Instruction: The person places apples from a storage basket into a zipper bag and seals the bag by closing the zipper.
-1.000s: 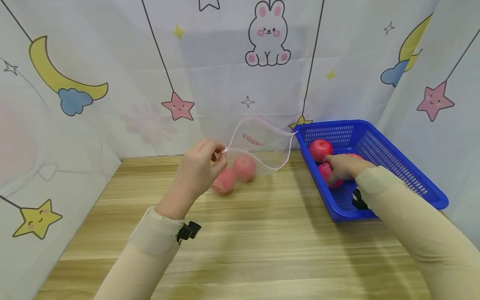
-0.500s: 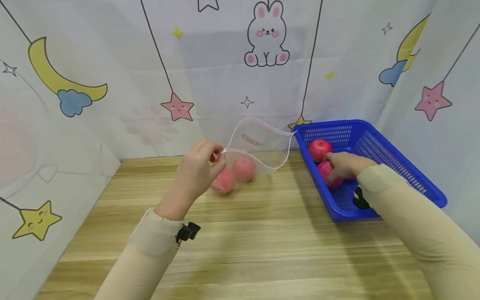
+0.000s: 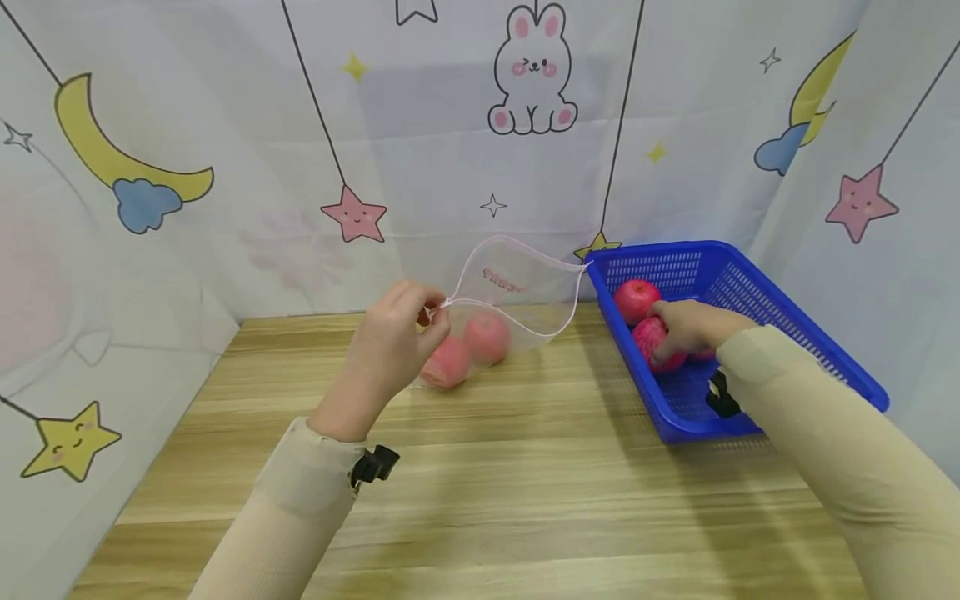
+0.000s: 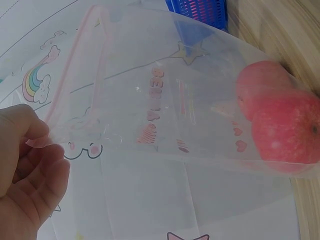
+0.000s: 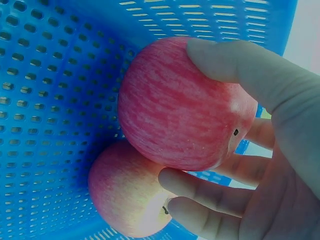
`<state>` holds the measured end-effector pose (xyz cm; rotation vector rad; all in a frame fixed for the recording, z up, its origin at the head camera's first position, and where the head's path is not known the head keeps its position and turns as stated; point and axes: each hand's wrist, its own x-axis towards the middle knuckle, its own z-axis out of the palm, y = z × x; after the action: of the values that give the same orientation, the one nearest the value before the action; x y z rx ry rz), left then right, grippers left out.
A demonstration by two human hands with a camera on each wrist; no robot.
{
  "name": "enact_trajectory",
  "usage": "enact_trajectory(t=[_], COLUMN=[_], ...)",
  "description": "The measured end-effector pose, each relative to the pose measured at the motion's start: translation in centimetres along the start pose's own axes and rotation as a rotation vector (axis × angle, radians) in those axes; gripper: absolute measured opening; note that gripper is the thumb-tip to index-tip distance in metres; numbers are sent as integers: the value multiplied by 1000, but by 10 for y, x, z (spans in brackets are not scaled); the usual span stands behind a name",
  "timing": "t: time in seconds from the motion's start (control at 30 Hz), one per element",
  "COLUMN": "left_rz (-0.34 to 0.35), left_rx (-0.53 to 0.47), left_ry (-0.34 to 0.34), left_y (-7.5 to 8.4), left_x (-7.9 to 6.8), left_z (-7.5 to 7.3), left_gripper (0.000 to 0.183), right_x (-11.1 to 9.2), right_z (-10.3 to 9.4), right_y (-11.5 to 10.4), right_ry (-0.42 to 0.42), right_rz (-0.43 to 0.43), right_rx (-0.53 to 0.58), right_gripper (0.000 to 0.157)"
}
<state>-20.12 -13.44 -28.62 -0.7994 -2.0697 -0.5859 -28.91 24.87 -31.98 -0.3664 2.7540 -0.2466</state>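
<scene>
A clear zip bag [image 3: 536,304] with pink lettering stands with its mouth spread, its far corner by the basket. My left hand [image 3: 397,337] pinches the near corner of that mouth between thumb and fingers. Two apples [image 4: 287,130] lie inside the bag at its bottom. Reaching into the blue basket [image 3: 693,430], my right hand [image 3: 686,327] grips a red apple [image 5: 175,107], the thumb on one side and fingers curled round the other. A yellowish-red apple [image 5: 127,192] touches it in the right wrist view, partly behind two fingers.
Another red apple [image 3: 637,300] sits at the basket's left wall, beyond the gripped one. The wooden table [image 3: 495,483] ends at a white curtain [image 3: 435,108] printed with stars, moons and a rabbit. The basket stands at the table's right.
Both hands keep their holds, and the bag keeps its shape. The right hand has shifted very slightly in the basket, and a red apple that showed above it is now covered.
</scene>
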Motion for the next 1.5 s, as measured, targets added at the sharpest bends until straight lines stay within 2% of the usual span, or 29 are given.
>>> enact_trajectory(t=[0.3,0.6,1.03,1.5], left_rz=[3,-22,-6,-12], left_rx=[-1,-7,-15,-23], left_ry=[0,-27,-15,-19], left_y=[2,3,1,1], left_x=[1,0,-2,-3], left_z=[-1,-3,-1,-2], left_gripper=[10,7,7,6], right_x=[-4,-9,-19,-28], right_z=[-6,-8,-14,-25], right_y=[0,2,1,-4], right_ry=[4,36,85,87], right_rz=[27,-16,-45,-38], right_rx=[7,-1,-18,10], right_gripper=[78,71,68,74])
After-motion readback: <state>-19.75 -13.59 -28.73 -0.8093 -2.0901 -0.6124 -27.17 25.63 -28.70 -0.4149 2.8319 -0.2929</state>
